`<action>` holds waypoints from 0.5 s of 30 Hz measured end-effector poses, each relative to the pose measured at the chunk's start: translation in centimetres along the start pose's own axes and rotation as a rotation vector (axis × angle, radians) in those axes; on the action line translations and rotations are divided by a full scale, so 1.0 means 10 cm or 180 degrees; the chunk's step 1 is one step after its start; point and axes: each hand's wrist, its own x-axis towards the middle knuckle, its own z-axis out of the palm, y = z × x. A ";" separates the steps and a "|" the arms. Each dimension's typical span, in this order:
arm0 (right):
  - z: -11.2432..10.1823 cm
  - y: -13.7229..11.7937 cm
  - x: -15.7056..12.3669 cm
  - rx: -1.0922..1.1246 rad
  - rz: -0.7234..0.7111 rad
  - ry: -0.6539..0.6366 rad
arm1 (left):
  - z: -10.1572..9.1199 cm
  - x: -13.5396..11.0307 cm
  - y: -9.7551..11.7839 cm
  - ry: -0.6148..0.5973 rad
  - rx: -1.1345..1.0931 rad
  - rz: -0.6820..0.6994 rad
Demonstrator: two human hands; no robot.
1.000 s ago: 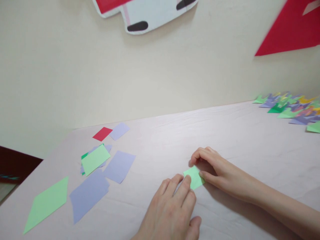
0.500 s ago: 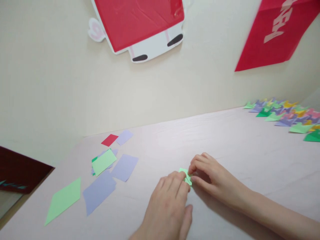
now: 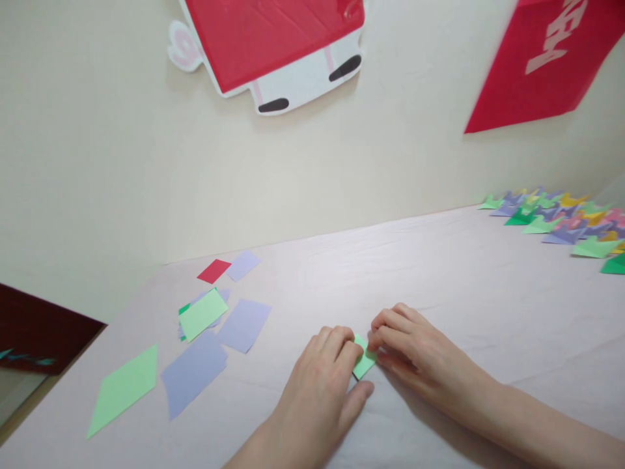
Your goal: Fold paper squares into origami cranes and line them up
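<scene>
A small green paper is touched at its left edge by the fingers of the left hand, with the thumb held apart, and gripped at its right edge by the right hand. Loose green, purple and red sheets are spread on the pale table to the left; folded paper shapes are grouped at far right. Red-and-white decorations are mounted on the wall.

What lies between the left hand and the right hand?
In the head view, a small green paper lies between the left hand and the right hand, touching both.
</scene>
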 end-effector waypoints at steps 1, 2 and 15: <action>0.01 0.01 0.00 0.0058 -0.0043 -0.0027 | 0.01 -0.01 0.00 0.0011 -0.0057 -0.0031; 0.01 0.02 0.00 0.0108 -0.0064 -0.0058 | 0.01 -0.01 -0.01 0.0022 -0.0124 -0.0056; 0.02 -0.01 -0.04 0.0158 -0.0212 -0.0203 | 0.02 -0.01 -0.09 0.0376 0.0220 0.0573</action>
